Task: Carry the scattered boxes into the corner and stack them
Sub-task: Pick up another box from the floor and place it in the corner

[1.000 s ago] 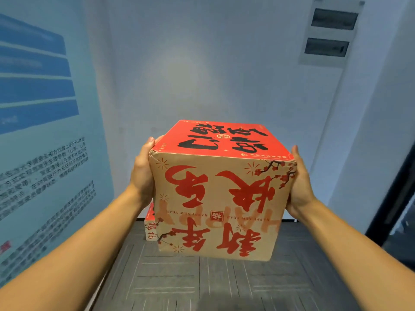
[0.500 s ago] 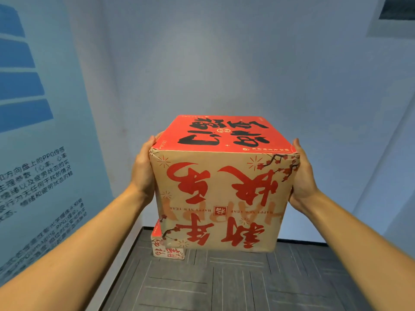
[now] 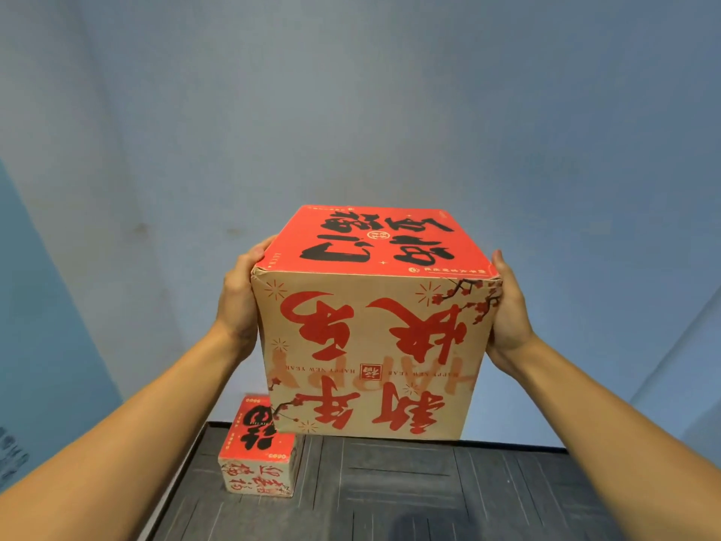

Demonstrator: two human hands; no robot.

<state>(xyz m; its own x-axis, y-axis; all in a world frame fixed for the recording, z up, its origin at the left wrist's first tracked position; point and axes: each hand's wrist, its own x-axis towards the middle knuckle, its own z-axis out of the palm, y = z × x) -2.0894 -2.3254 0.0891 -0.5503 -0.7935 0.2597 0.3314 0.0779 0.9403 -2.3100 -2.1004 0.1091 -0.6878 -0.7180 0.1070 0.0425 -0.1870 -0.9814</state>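
Observation:
I carry a large cardboard box (image 3: 374, 345) with a red top and red brush lettering at chest height, in front of the corner wall. My left hand (image 3: 238, 302) presses flat on its left side, fingertips reaching the top edge. On the opposite side my right hand (image 3: 507, 306) presses with the fingers pointing up. A small red-topped box (image 3: 259, 451) of the same style stands on the dark floor in the left corner, below and left of the carried box, partly hidden by it.
Pale blue walls (image 3: 351, 111) close the corner ahead and on the right. A blue printed wall panel (image 3: 39, 306) runs along the left. Dark grey carpet tiles (image 3: 429, 493) cover the floor to the right of the small box.
I have come closer to the corner and the view has tilted. The small floor box shows more fully. The wall cabinet at top right has left the view. Both hands keep their hold.

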